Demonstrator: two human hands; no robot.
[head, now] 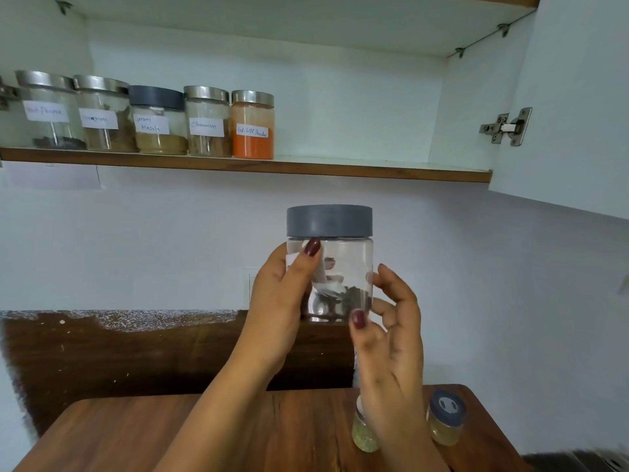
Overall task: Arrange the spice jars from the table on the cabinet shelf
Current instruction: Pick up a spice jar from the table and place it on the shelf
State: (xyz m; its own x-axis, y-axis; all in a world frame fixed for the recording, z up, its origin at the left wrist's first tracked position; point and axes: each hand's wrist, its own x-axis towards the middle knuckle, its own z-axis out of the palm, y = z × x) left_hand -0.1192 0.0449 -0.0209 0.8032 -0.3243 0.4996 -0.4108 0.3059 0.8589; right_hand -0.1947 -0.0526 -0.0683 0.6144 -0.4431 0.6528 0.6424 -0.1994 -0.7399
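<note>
A clear jar with a grey lid (343,267) is held upright in mid-air, below the cabinet shelf (340,168); dark spice lies at its bottom and a white label faces left. My left hand (282,301) grips its left side, thumb near the lid. My right hand (391,328) holds its lower right side with thumb and fingertips. Several labelled jars stand in a row on the shelf's left part, ending with the red chilli powder jar (253,126). Two small jars remain on the wooden table (136,434): a green-filled one (364,434), partly hidden by my right wrist, and a yellow-filled, grey-capped one (446,419).
The shelf's right part, from the chilli jar to the cabinet wall, is bare. The open cabinet door with its hinge (507,127) stands at the right. A dark wooden panel (136,352) runs behind the table against the white wall.
</note>
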